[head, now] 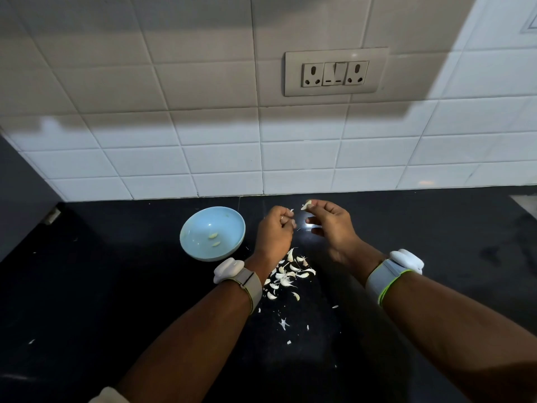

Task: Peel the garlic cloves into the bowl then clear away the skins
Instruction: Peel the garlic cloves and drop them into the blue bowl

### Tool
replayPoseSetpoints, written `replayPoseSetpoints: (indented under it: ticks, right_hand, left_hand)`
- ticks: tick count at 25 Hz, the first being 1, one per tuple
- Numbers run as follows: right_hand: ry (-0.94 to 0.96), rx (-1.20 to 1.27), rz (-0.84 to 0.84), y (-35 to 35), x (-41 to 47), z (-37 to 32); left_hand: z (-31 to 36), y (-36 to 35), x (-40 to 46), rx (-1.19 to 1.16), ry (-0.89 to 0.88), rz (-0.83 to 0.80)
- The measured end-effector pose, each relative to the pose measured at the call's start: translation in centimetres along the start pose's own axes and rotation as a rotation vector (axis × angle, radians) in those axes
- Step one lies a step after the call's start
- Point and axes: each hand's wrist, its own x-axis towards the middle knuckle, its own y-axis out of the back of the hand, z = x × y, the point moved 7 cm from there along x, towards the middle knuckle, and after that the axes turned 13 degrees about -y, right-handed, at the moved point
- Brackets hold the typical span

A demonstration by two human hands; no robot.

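Note:
A light blue bowl (212,233) sits on the black counter with two peeled cloves (214,239) inside. To its right my left hand (275,231) is curled closed, with bits of skin showing at its fingertips. Just right of it, my right hand (331,225) pinches a garlic clove (306,204) between thumb and forefinger, raised above the counter. A pile of unpeeled cloves and loose skins (287,276) lies below my hands, partly hidden by my left wrist.
The black counter (116,286) runs to a white tiled wall with a socket panel (335,71). Small skin scraps (284,323) are scattered toward me. A dark cabinet side (23,199) stands at the left. Both wrists wear bands with white devices.

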Motion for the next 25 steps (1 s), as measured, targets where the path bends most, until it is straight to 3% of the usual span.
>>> replayPoseSetpoints:
  ticks: [14, 25]
  right_hand:
    - [0.023, -0.031, -0.121, -0.7, 1.1, 0.5]
    - [0.113, -0.059, 0.015, -0.4, 1.3, 0.0]
  left_hand:
    - [2.4, 0.3, 1.0, 0.191, -0.198, 0.004]
    - [1.6, -0.2, 0.9, 0.195, -0.066, -0.057]
